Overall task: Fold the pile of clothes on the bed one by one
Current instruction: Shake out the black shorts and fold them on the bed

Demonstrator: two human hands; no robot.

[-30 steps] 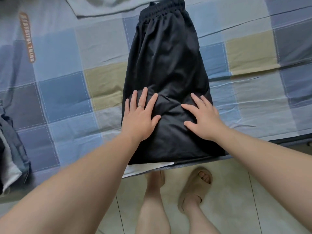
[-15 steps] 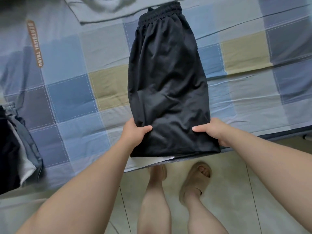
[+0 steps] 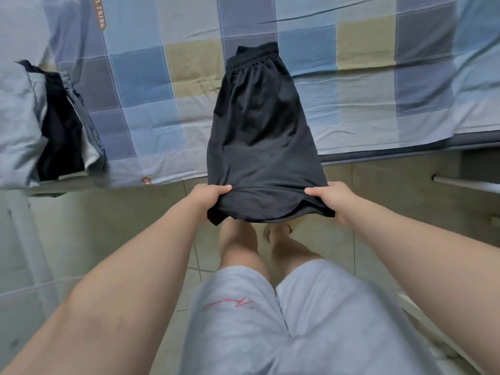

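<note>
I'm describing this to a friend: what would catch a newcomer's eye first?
The black shorts in the middle, waistband on the checked bedsheet, hem end held out past the bed's edge. The left hand and right hand each grip a hem corner. A stack of folded clothes lies at the bed's left.

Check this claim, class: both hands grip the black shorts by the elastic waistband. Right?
Wrong. In the head view the left hand and right hand grip the black shorts by the hem end; the elastic waistband lies on the checked bedsheet.
</note>
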